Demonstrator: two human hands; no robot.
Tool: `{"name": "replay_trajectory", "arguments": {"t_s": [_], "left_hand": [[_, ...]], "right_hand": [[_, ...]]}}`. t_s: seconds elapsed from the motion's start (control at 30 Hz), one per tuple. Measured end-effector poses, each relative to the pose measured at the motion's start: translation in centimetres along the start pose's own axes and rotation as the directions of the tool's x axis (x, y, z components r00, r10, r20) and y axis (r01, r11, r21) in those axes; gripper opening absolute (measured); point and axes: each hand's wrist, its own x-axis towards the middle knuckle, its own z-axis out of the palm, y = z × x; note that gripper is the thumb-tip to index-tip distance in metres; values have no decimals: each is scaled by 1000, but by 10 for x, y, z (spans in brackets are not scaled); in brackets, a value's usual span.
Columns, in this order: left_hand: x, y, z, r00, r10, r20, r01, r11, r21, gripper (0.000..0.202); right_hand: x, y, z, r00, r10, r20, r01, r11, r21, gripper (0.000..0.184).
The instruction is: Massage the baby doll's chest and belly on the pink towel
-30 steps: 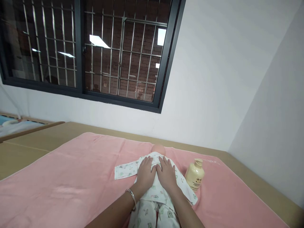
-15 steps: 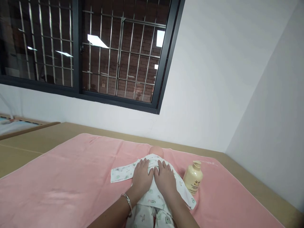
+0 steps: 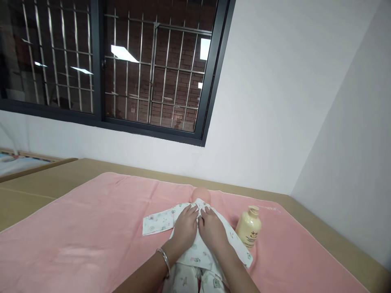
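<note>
A doll with a smooth pinkish head (image 3: 200, 195) lies on its length in front of me. It wears a white long-sleeved top (image 3: 197, 254) with small prints and matching trousers (image 3: 185, 280). My left hand (image 3: 185, 227), a silver bangle at its wrist, rests on the upper part of the top, fingers bent slightly inward. Beside it, my right hand (image 3: 213, 228) lies on the same cloth, thumb close to the left one. Both hands appear open, though their undersides are hidden. Right of the doll stands a cream pump bottle (image 3: 249, 228), near one sleeve.
A pink cloth (image 3: 100, 228) lies under the doll on a tan padded surface (image 3: 70, 175). A white wall (image 3: 259, 101) and a dark-framed window (image 3: 152, 73) with metal bars rise behind. A wooden-edged bed or tray (image 3: 27, 165) shows at far left.
My fingers have bent and turned inward toward the collar; they lay straighter before. The cloth folds between my hands have shifted. The bottle stays where it was.
</note>
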Motion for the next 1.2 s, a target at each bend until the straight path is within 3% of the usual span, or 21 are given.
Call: {"name": "replay_trajectory", "arguments": {"t_s": [0.17, 0.33, 0.43, 0.57, 0.67, 0.87, 1.0, 1.2], "left_hand": [[-4, 0, 2, 994, -101, -39, 101, 995, 5, 48], [-1, -4, 5, 971, -236, 25, 235, 972, 20, 51], [-1, -2, 3, 978, -207, 26, 207, 978, 21, 50], [-4, 4, -3, 988, -154, -13, 154, 986, 58, 49], [-5, 7, -6, 984, -175, -25, 177, 981, 78, 51], [-3, 0, 0, 970, -241, -10, 241, 968, 73, 53], [-2, -3, 3, 976, -218, 23, 218, 976, 15, 54], [-7, -3, 0, 992, -129, -15, 129, 992, -1, 56]], "right_hand": [[2, 8, -4, 997, 66, 43, -68, 996, 63, 43], [8, 26, 8, 992, 114, 57, -120, 987, 109, 58], [7, 22, 11, 994, 87, 66, -92, 993, 68, 56], [-1, 0, 7, 998, 49, 50, -47, 999, -27, 52], [-6, -12, 6, 997, 76, 14, -75, 993, -91, 53], [1, 6, 8, 982, 180, 51, -182, 983, 19, 55], [7, 22, 6, 990, 107, 92, -114, 991, 75, 55], [-5, 0, -7, 988, 65, 141, -59, 997, -44, 55]]}}
